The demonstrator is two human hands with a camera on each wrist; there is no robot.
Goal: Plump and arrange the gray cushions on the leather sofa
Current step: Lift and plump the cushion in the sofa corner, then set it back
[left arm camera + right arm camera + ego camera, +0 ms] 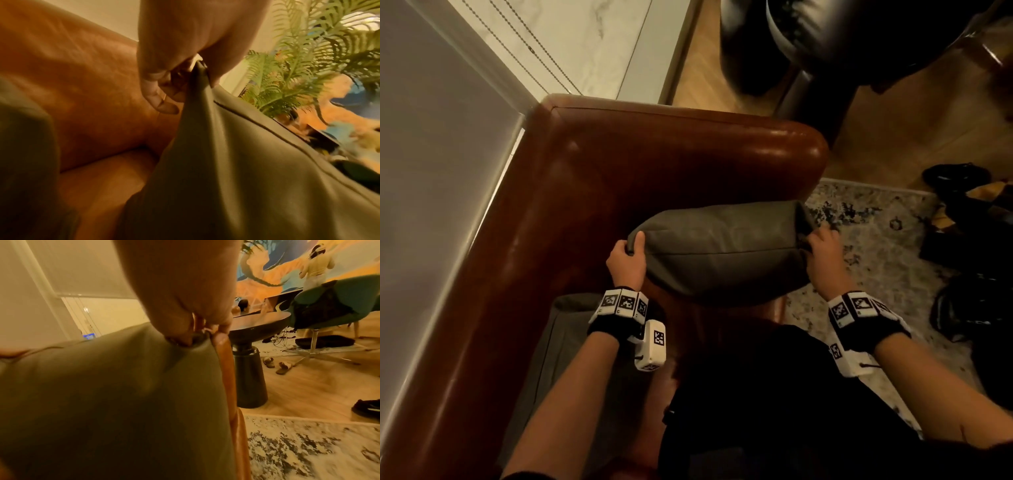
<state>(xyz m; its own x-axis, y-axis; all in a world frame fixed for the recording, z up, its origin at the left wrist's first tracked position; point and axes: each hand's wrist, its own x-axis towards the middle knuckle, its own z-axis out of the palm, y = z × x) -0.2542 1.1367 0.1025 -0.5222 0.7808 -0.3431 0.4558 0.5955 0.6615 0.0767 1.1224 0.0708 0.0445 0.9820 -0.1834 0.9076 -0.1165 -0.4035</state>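
At your left elbow: second gray cushion (pixel 565 339) lies on the seat, apparently untouched.
In your hands: left hand (pixel 627 257) and right hand (pixel 824 248) pinch the held cushion's (pixel 722 250) upper corners; plumping under way.
Beyond: leather sofa (pixel 654 164) corner awaits arrangement.

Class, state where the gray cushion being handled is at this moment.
In the head view the gray cushion is held above the sofa seat by its armrest, left hand and right hand each gripping a top corner.
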